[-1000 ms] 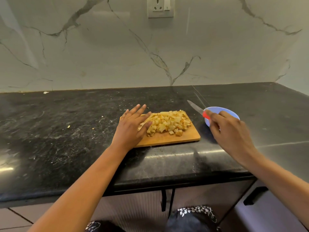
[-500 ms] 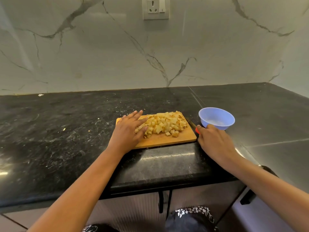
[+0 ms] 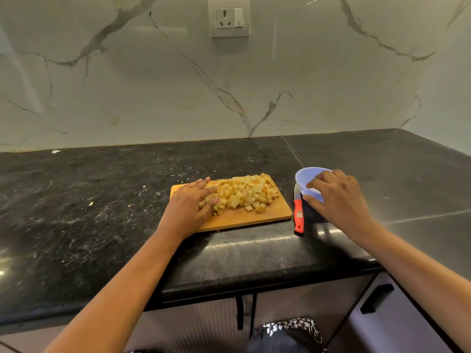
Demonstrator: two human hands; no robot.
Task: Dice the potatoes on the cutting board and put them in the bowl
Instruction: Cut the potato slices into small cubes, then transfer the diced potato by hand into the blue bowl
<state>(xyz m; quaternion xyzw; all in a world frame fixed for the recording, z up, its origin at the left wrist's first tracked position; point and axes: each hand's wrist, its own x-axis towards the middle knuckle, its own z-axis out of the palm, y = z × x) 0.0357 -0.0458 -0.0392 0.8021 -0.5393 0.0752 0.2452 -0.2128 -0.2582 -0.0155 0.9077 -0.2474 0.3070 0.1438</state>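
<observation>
Resting flat on the rectangular wooden cutting board (image 3: pixel 254 218), the left hand (image 3: pixel 188 207) is lying with its fingers straight, holding nothing, the fingertips touching the left edge of the heap of pale yellow diced potatoes (image 3: pixel 244 193) piled on the board. The right hand (image 3: pixel 336 197) is gripping the small light-blue plastic bowl (image 3: pixel 302 175) by its rim, fingers curling over the edge and thumb pressing the outer wall; the bowl is tilting toward the board. A red-handled knife (image 3: pixel 298 216) is lying on the black stone countertop (image 3: pixel 102 212), between board and bowl.
</observation>
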